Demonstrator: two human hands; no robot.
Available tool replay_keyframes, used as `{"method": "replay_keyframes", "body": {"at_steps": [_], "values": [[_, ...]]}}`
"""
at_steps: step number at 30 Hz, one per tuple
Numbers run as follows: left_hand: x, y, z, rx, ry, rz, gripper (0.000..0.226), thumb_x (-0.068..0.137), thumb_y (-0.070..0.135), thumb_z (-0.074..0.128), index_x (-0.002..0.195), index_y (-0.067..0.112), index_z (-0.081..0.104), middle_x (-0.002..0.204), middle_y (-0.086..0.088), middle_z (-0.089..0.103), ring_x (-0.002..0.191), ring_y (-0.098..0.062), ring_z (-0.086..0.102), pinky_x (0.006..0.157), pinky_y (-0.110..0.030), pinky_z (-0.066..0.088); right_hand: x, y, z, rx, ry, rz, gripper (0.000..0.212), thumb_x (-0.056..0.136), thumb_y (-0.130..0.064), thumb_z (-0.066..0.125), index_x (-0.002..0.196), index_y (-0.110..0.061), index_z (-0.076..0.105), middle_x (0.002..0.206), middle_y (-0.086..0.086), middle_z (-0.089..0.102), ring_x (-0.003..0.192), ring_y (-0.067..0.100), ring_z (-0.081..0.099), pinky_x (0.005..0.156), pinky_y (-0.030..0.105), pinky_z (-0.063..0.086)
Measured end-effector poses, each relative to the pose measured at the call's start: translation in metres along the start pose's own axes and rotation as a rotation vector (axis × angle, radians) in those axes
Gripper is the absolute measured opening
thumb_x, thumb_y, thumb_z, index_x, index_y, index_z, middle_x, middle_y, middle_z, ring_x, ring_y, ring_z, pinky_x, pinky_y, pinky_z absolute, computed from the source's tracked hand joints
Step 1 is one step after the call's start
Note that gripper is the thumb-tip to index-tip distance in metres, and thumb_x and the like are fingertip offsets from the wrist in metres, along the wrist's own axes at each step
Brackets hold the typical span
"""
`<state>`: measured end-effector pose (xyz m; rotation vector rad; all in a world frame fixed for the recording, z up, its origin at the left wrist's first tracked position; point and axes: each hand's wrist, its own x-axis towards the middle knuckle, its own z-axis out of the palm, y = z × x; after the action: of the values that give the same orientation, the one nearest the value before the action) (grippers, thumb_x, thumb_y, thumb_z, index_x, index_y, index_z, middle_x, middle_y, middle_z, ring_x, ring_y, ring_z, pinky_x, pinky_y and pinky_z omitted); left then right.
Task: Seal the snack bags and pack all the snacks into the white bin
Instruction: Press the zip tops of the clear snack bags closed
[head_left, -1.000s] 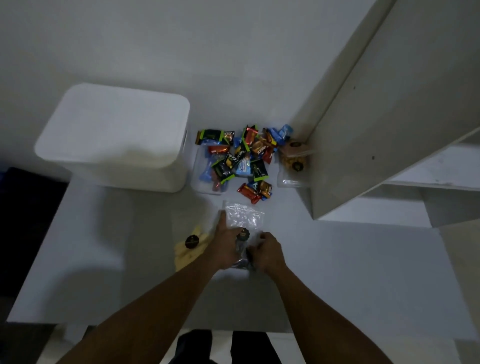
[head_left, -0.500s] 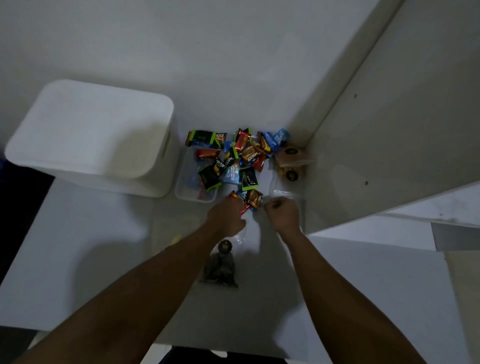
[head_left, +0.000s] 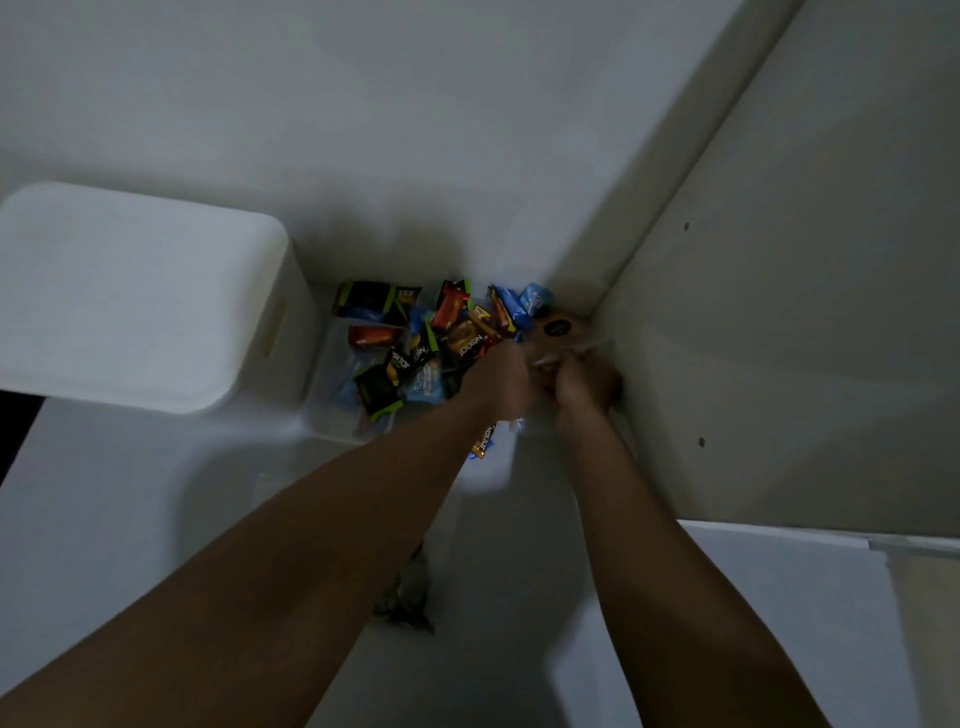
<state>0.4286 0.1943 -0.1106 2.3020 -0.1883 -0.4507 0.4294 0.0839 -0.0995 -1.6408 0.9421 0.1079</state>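
The white bin stands at the far left of the table. A pile of small wrapped snacks lies beside it, partly on a clear bag. In the far right corner sits a clear bag of brown cookies. My left hand and my right hand meet over this bag with curled fingers and pinch its pale top edge between them. The hands hide most of the bag, and the image is blurred there. A clear bag of dark snacks lies on the table under my left forearm.
A white wall runs behind the pile. A tall white cabinet panel closes off the right side, right against my right hand. The white table reaches toward me on the left.
Both hands left the bag of dark snacks near the front of the table and moved forward and right to the cookie bag in the corner, where they now pinch its top edge.
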Motion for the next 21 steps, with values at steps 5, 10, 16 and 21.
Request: {"method": "replay_keyframes", "body": {"at_steps": [5,10,16,21], "values": [[-0.006,0.008,-0.006,-0.199,0.111,0.057,0.019,0.092,0.013,0.063,0.108,0.007,0.071,0.096,-0.01,0.074,0.085,-0.017,0.066,0.073,-0.026,0.051,-0.009,-0.006,0.001,0.31,-0.076,0.082,0.012,0.094,-0.012,0.063,0.092,-0.013,0.074,0.085,0.011,0.074,0.065,0.02,0.067,0.056,0.029,0.056],[-0.016,0.019,-0.024,-0.434,0.17,-0.063,0.013,0.09,0.016,0.066,0.094,0.004,0.069,0.08,-0.005,0.067,0.075,-0.015,0.063,0.072,-0.031,0.051,-0.036,-0.023,-0.012,0.304,-0.152,0.012,0.019,0.092,-0.031,0.067,0.102,-0.017,0.075,0.091,0.013,0.074,0.063,0.019,0.063,0.054,0.028,0.051],[-0.051,0.039,-0.075,-0.57,0.156,-0.104,0.057,0.092,0.056,0.053,0.074,0.004,0.067,0.065,-0.011,0.064,0.058,-0.019,0.058,0.059,-0.032,0.048,-0.09,-0.044,-0.023,0.158,-0.287,-0.268,0.021,0.098,-0.018,0.059,0.094,-0.005,0.075,0.091,0.019,0.075,0.083,0.033,0.071,0.074,0.042,0.057],[-0.089,0.037,-0.113,-0.606,0.304,-0.104,0.031,0.085,0.024,0.063,0.066,0.001,0.064,0.062,-0.017,0.069,0.06,-0.034,0.07,0.063,-0.044,0.06,-0.143,-0.058,-0.018,-0.138,-0.286,-0.539,0.027,0.096,-0.011,0.059,0.071,-0.013,0.069,0.063,0.002,0.067,0.06,0.017,0.063,0.063,0.04,0.057]]}}
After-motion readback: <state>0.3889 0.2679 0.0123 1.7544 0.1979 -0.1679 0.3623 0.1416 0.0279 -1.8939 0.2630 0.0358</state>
